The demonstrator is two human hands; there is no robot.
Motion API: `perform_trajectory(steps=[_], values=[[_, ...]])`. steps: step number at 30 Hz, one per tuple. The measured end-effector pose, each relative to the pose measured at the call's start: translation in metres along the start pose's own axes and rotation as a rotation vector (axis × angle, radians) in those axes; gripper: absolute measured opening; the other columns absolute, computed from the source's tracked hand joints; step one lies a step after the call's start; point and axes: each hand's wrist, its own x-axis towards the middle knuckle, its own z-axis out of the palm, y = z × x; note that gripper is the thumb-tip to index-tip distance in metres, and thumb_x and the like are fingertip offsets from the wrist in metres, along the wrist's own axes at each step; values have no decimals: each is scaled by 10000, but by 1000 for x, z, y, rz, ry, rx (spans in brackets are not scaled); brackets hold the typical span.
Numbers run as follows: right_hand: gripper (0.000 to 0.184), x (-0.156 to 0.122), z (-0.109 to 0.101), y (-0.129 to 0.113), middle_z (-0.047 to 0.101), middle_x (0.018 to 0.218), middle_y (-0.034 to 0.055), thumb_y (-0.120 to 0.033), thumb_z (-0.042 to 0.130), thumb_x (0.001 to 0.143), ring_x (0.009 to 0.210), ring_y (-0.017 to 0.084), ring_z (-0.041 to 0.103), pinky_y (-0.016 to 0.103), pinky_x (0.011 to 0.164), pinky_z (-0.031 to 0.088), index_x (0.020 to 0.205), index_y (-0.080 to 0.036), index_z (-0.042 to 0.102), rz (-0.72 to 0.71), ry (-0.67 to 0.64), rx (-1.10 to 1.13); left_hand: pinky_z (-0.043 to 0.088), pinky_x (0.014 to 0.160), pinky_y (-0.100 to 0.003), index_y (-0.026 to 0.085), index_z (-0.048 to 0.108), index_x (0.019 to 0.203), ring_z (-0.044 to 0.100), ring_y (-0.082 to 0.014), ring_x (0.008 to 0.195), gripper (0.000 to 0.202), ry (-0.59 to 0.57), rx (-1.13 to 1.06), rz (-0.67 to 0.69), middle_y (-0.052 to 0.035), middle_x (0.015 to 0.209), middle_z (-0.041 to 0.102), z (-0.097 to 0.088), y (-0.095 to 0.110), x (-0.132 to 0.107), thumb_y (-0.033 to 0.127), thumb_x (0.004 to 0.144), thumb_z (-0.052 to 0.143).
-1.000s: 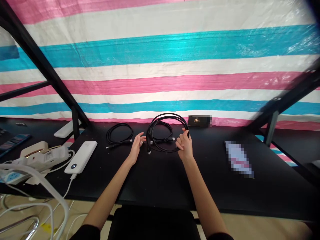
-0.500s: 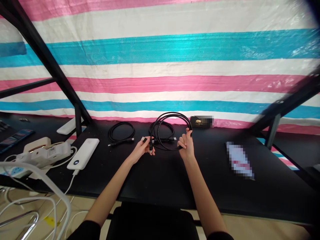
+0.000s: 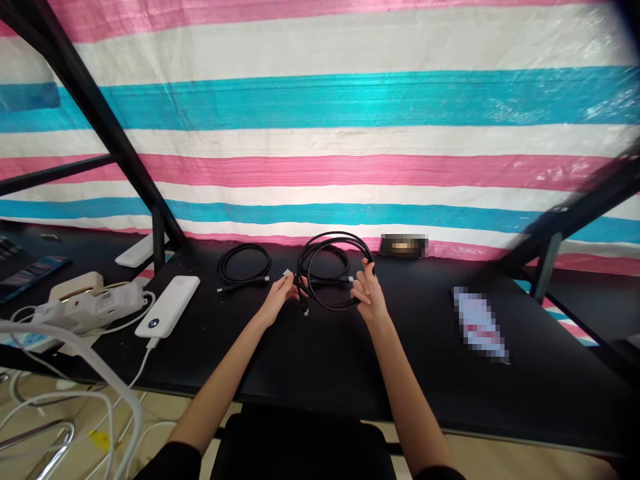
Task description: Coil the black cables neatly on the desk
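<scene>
Our right hand (image 3: 369, 293) curls closed round a black cable coil (image 3: 300, 267) above the desktop (image 3: 310, 360), well back from its front edge (image 3: 480, 435), while our left hand (image 3: 281, 297) pinches a plug (image 3: 287, 273). A second coil (image 3: 349, 265) lies just behind, a third coil (image 3: 222, 270) leftward; the striped sheet (image 3: 350, 173) bounds the back.

The place appears to be a makeshift work area, indicated by a black table (image 3: 320, 357), striped plastic sheet (image 3: 350, 100) and power strip (image 3: 100, 305).

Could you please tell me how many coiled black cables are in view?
3. The first coil is in the right hand; the second coil lies behind it, partly hidden; the third coil lies further left on the table. Others may be hidden.
</scene>
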Motion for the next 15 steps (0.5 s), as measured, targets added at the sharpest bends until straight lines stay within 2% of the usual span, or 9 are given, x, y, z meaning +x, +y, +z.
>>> perform_trajectory(steps=[2,4,7,10,12,15], values=[[315,1,0,1,267,381,-143,-452,735,680,277,12,99,85,216,127,864,-234,603,64,-12,-38,470,661,-271,114,635,901,655,-180,740,470,-28,-53,1,-117,963,686,2,4,-2,561,775,567],[357,1,1,1,275,379,-145,-459,752,654,278,9,102,86,218,126,876,-224,603,127,-17,-86,471,682,-281,126,610,870,663,-193,751,471,-65,-109,-19,-110,938,691,5,7,-4,584,779,545],[398,1,2,3,280,375,-147,-473,755,641,281,6,105,90,225,127,896,-208,603,173,-11,-179,467,668,-286,150,555,826,675,-220,747,514,-142,-180,-81,-92,812,695,8,8,-7,655,772,482],[400,0,3,7,274,375,-145,-493,723,672,285,5,116,92,238,130,907,-191,607,153,-11,-290,465,641,-293,173,519,871,681,-242,722,591,-210,-208,-95,-42,647,650,10,6,-9,738,730,423],[398,-2,4,11,274,380,-143,-509,700,688,284,4,131,96,245,136,900,-185,608,146,-28,-353,459,621,-281,189,497,915,680,-233,670,563,-202,-170,-55,20,533,574,11,4,-10,717,722,472],[408,-3,4,19,298,402,-136,-528,652,722,283,9,183,108,250,218,917,-173,610,135,-61,-459,435,560,-239,193,479,904,640,-180,508,410,-96,-29,-6,93,419,447,11,4,-9,560,758,591]])
